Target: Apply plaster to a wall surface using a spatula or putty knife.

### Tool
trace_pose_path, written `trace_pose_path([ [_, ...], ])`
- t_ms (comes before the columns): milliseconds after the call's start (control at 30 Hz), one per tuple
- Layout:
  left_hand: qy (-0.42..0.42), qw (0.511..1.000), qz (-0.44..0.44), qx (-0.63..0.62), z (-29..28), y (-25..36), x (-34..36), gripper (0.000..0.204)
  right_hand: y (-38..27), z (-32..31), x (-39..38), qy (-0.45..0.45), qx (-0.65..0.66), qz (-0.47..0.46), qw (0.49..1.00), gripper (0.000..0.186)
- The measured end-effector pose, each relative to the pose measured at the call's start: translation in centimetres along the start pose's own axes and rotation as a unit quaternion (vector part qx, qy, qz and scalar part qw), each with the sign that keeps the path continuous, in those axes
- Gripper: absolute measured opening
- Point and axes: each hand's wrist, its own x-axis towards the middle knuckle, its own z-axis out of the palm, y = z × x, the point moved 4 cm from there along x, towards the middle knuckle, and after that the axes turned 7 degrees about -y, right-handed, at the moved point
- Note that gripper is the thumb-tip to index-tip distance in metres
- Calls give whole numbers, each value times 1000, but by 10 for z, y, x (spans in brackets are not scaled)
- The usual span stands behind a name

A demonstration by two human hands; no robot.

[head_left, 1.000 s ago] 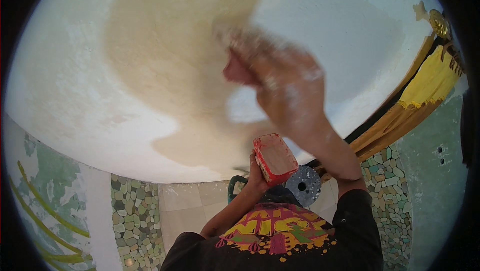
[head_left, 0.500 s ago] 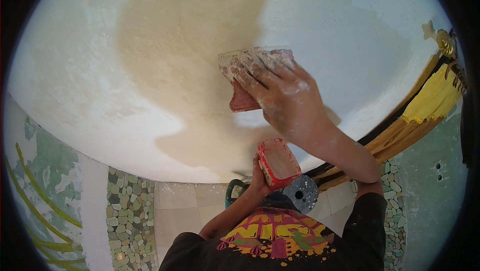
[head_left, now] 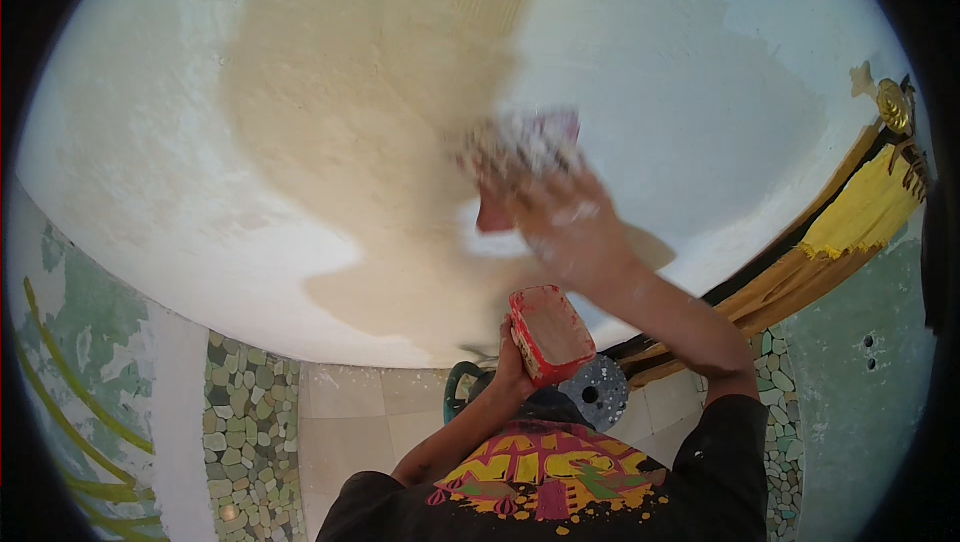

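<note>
My right hand (head_left: 565, 217), dusted with white and blurred by motion, grips a reddish putty spreader (head_left: 497, 210) against the pale wall (head_left: 680, 122). Whitish putty coats the spreader's upper part and my fingers. Lower down, my left hand (head_left: 513, 360) is closed round the side of a red rectangular tub (head_left: 555, 334). The tub's inside is smeared with a pale beige paste, and its rim is streaked with red and white.
Behind the tub are a grey speckled disc (head_left: 600, 392) and a green curved object (head_left: 458, 387) above the tiled floor (head_left: 345, 407). A pebble strip (head_left: 250, 412) runs along the left. At right hangs a brown and yellow decorated piece (head_left: 850, 207).
My right hand and the spreader have shifted slightly down the wall, and the spreader has tilted. The tub has moved a little left and down in my left hand.
</note>
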Motion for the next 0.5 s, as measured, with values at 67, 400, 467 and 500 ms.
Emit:
trace_pose_path([
  [67,-13,1000,6,14,12,1,5,78,-15,3,-14,-55,-12,2,998,46],
  [400,-17,1000,0,7,-2,1,3,76,70,-109,44,254,-54,106,960,51],
  [467,7,1000,22,17,-8,0,4,75,56,-94,45,225,-55,58,971,54],
  [500,5,1000,22,14,-7,0,5,75,49,-84,42,224,-57,56,971,54],
])
